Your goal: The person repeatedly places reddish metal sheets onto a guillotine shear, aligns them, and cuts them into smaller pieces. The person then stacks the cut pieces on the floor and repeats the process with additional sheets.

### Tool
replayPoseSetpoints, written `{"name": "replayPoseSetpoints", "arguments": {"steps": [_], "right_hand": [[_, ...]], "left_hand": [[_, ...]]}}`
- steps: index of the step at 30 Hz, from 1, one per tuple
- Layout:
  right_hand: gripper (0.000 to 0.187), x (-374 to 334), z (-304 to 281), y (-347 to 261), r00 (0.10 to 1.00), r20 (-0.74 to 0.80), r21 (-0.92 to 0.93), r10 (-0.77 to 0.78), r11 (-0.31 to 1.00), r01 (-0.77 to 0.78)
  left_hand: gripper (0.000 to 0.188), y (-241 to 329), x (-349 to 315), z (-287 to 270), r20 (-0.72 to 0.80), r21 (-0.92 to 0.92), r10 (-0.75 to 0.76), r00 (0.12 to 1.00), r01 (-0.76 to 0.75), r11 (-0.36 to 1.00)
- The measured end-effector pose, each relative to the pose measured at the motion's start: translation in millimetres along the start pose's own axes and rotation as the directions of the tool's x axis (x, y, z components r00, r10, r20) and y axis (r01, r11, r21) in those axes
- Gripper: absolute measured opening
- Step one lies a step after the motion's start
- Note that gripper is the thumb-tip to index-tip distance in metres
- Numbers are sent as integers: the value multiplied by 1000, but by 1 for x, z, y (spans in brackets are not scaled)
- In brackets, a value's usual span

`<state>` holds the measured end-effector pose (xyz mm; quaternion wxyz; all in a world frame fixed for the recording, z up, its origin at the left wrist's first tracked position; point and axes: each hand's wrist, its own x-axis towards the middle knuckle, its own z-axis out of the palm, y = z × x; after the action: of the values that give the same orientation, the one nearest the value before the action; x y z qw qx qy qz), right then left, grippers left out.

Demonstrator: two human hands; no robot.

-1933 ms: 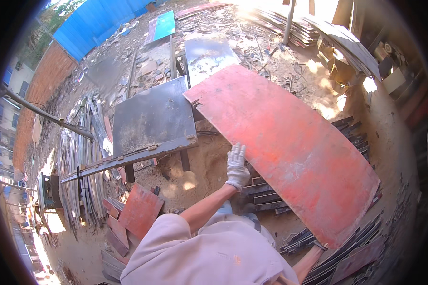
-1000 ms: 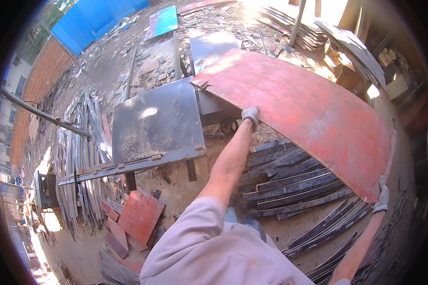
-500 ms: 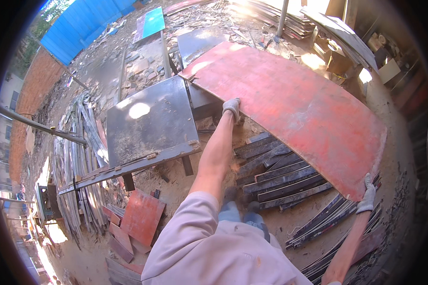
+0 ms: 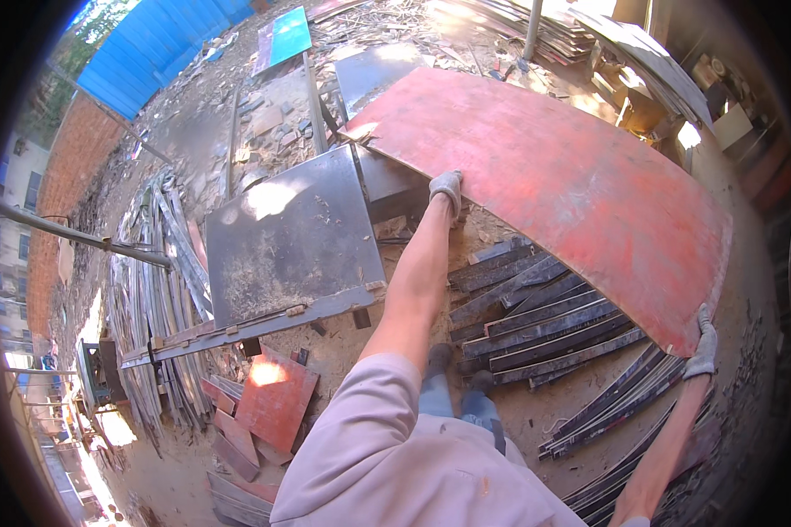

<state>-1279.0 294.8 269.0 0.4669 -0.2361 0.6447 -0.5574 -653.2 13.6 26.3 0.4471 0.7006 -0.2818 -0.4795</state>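
Observation:
A large red plywood sheet [image 4: 554,184] is held up in front of me, its face toward me. My left hand [image 4: 446,186], in a grey-white work glove, grips the sheet's near long edge. At the near right corner my gloved right hand [image 4: 702,347] is closed on the sheet's end. The fingers under the sheet are hidden on both hands. The sheet's far left end lies over or close to a dark work table [image 4: 294,233] with a wooden strip along its front; whether they touch I cannot tell.
Stacked dark wooden strips [image 4: 554,329] lie below the sheet, with more strips [image 4: 611,400] at right. Red board offcuts [image 4: 277,400] lie below the table. Long thin slats [image 4: 163,299] are piled at left. A metal pole [image 4: 79,237] juts in there. Panels lean at back right.
The view has shifted slightly, so the table and piles appear a little further right. Both hands keep hold of the red plywood sheet, which also appears further right.

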Motion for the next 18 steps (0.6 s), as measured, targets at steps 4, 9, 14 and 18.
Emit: {"name": "replayPoseSetpoints", "arguments": {"steps": [4, 9, 14, 18], "right_hand": [[55, -28, -60, 47, 991, -88, -41, -101, 994, 98], [53, -63, -24, 96, 991, -109, 14, -77, 997, 79], [52, -79, -28, 102, 993, -101, 13, -64, 998, 66], [54, -92, -65, 118, 963, -229, -130, -145, 985, 117]], "left_hand": [[42, 10, -33, 26, 205, 224, 10, 979, -57, 973], [30, -10, -30, -22, 124, -349, -144, 982, 179, 920], [31, 4, -50, -25, 36, 30, -83, 996, 82, 996], [33, -21, -43, -4, 139, 0, -30, 990, 30, 1000]]}}
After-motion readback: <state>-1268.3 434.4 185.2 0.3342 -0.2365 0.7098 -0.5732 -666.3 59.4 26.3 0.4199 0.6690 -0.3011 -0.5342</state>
